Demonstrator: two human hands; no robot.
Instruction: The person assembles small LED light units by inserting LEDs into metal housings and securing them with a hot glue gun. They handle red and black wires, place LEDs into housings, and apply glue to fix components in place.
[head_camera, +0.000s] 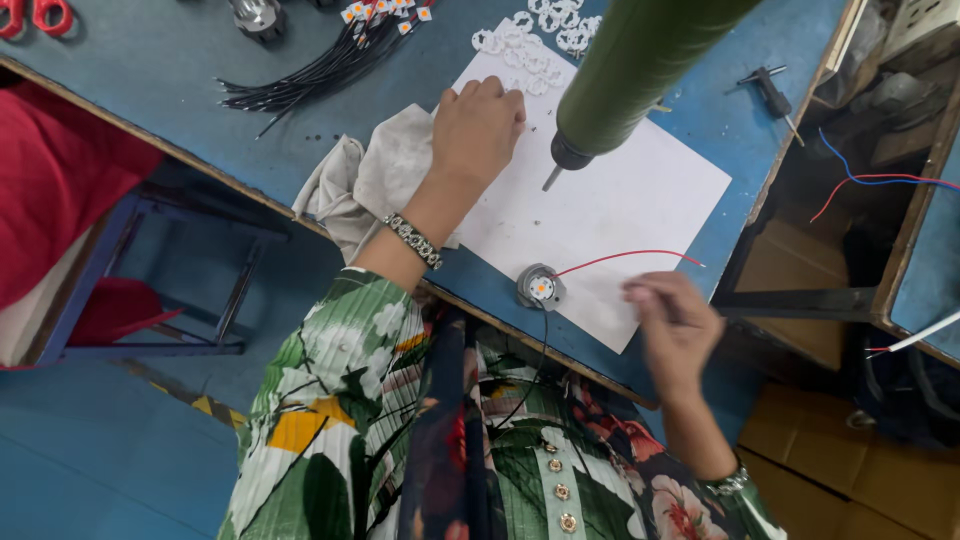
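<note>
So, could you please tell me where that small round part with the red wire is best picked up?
Probably by the round part's rim, pinched from above: it lies flat on the white paper, and the red wire trails right and a black one toward the person. The right hand is nearest.

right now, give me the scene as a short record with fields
left hand: rests knuckles up on the white sheet, next to the white rings
right hand: fingers pinched together, blurred, near the red wire
part: small round module with red and black leads, on the sheet's near edge
tool: green screwdriver hanging tip down over the sheet
cloth: grey rag under the left wrist
</note>
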